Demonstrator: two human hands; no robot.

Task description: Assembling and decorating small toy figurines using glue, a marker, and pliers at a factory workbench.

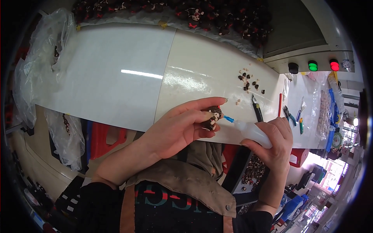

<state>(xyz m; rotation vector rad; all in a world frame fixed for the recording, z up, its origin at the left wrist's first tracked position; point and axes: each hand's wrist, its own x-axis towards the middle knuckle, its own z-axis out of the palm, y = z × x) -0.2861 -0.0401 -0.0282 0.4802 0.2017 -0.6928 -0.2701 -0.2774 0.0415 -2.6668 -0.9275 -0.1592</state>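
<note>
My left hand (pixel 171 130) pinches a small dark brown animal figurine (pixel 213 123) with cream and red parts, held above the table's front edge. My right hand (pixel 276 141) is wrapped around a translucent white squeeze bottle (pixel 252 132), tilted to the left. Its thin blue nozzle (pixel 229 119) reaches the figurine's right side; whether the tip touches it I cannot make out. Beyond my hands, several tiny brown and cream pieces (pixel 247 80) lie loose on the white table (pixel 194 58).
Right of the loose pieces lie a black-handled knife (pixel 257 109), a red stick (pixel 279 104) and pliers (pixel 287 113). Many brown figurines (pixel 194 15) line the back. Clear plastic bags (pixel 42 70) hang at left. A box of small pieces (pixel 254 171) sits below my right arm.
</note>
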